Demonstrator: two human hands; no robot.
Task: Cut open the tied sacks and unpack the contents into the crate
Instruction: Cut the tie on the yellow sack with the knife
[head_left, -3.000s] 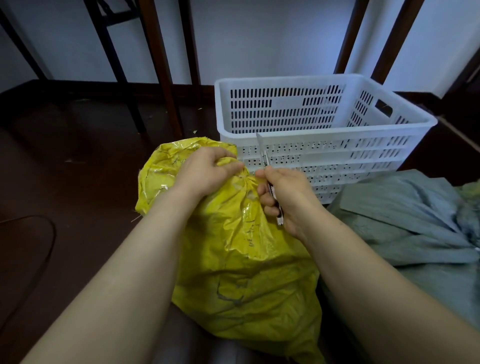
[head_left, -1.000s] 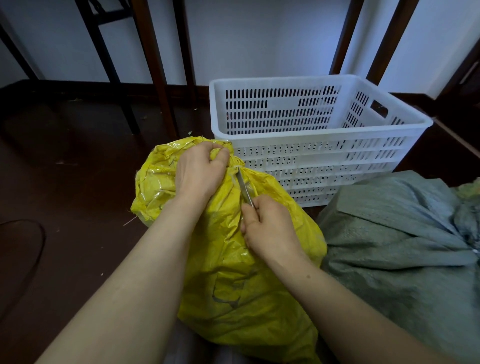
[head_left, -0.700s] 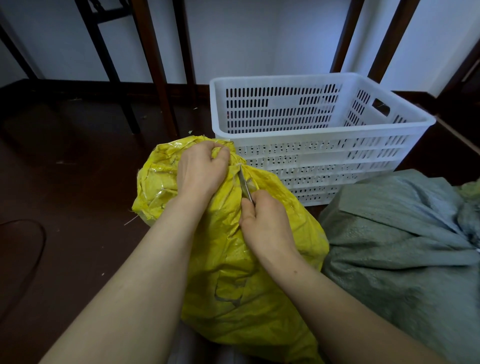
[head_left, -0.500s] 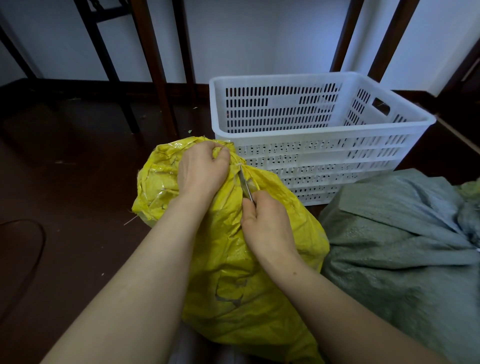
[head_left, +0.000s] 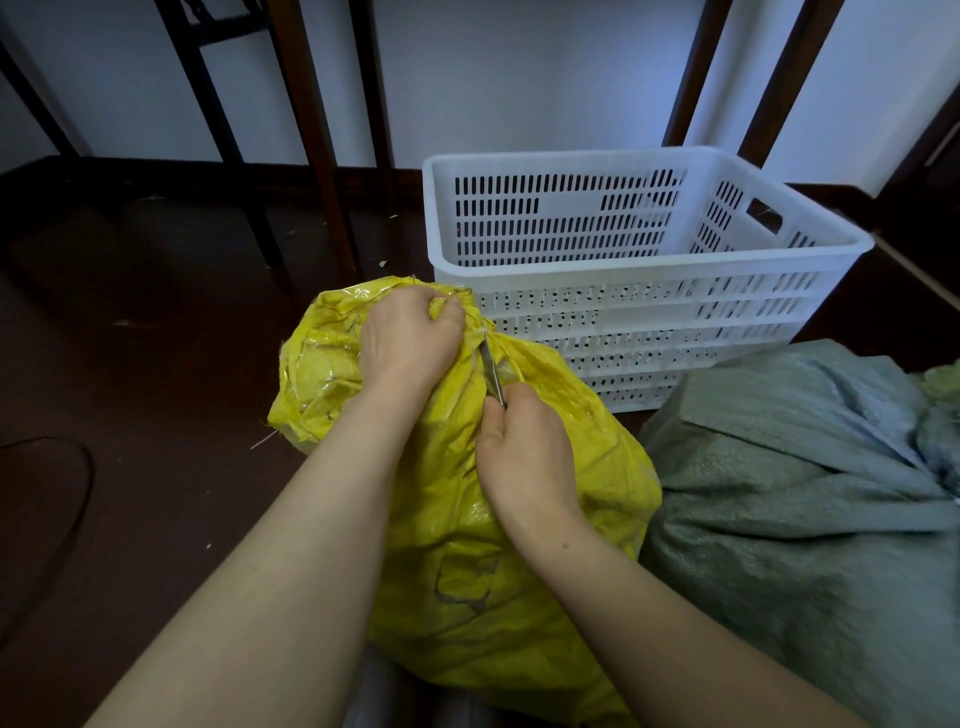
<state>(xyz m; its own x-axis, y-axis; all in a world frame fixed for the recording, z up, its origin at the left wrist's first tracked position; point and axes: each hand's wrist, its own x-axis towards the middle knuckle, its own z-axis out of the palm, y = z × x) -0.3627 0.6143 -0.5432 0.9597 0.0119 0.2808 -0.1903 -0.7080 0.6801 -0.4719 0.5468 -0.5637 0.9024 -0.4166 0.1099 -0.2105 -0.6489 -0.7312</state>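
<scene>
Left hand (head_left: 410, 332): grips the bunched neck of the yellow sack (head_left: 493, 545)
Right hand (head_left: 524, 452): curled round a blade (head_left: 490, 366), perhaps a utility knife
Crate (head_left: 649, 249): 1 o'clock of the yellow sack, just behind it

Nothing readable is showing anywhere from where I'm standing. A dark printed outline (head_left: 464, 582) is sitting on the yellow sack (head_left: 457, 530), but creases are making it illegible.
</scene>
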